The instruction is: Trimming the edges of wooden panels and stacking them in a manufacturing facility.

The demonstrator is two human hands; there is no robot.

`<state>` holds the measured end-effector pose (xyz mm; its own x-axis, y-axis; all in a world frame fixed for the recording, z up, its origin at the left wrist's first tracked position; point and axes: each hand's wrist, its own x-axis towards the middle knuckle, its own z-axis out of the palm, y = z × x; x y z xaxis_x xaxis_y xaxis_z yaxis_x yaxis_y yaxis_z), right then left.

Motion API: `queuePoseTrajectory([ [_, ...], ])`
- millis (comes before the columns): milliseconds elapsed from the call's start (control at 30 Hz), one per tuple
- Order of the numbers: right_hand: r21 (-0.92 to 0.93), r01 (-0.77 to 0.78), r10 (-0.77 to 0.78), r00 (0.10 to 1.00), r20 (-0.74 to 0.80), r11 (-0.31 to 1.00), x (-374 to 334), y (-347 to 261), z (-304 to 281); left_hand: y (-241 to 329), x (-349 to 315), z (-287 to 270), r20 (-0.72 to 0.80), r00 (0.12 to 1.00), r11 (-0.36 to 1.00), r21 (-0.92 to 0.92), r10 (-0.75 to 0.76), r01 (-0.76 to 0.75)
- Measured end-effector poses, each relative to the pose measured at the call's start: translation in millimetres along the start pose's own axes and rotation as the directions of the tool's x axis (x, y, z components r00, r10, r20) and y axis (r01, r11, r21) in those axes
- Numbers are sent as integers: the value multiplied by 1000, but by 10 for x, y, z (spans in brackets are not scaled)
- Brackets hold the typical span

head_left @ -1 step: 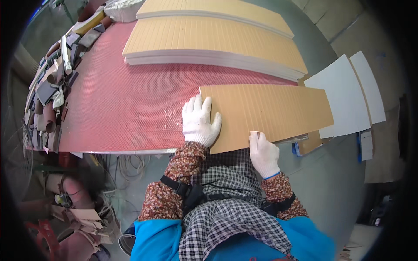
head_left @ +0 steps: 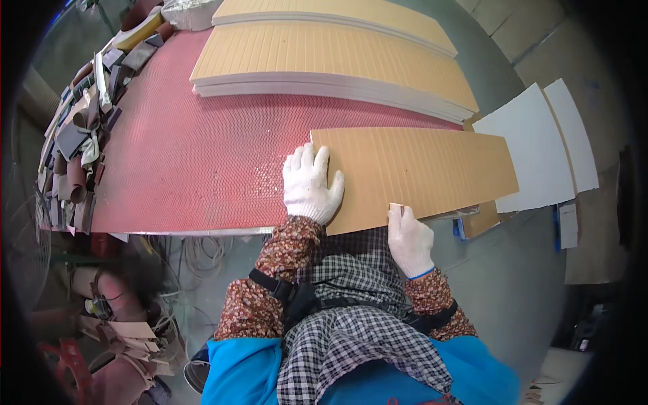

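Head view, as I stand nearby, shows the red table (head_left: 189, 155) and, on its near right part, the tan grooved panel (head_left: 432, 162), whose right end seems to reach past the table, so it could tilt or slide if the left hand (head_left: 312, 185), spread open over its left edge, presses too lightly. The right hand (head_left: 412, 239) is closed around a small brownish piece (head_left: 398, 207) at the near edge, mostly hidden by fingers, its shape unclear.

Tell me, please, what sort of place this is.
Probably a workshop or factory: stacks of grooved tan boards lie on a red-topped table, and assorted blocks and rolled pieces crowd its left edge.
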<state>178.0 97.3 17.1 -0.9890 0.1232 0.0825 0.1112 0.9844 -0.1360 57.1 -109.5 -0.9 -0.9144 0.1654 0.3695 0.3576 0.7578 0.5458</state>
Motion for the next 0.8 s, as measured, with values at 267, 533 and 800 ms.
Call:
queuePoseTrajectory([
  [267,29,-11,12,999,-31,1000,-251,0,11,-52,-42,91,-7,1000,999,35,-1,1],
  [533,83,27,-27,1000,-4,996,-335,-137,-52,-50,-61,76,-22,1000,999,36,11,-11],
  [800,-31,135,-128,980,155,990,166,-265,-222,-63,-62,49,-25,1000,1000,29,-2,3],
])
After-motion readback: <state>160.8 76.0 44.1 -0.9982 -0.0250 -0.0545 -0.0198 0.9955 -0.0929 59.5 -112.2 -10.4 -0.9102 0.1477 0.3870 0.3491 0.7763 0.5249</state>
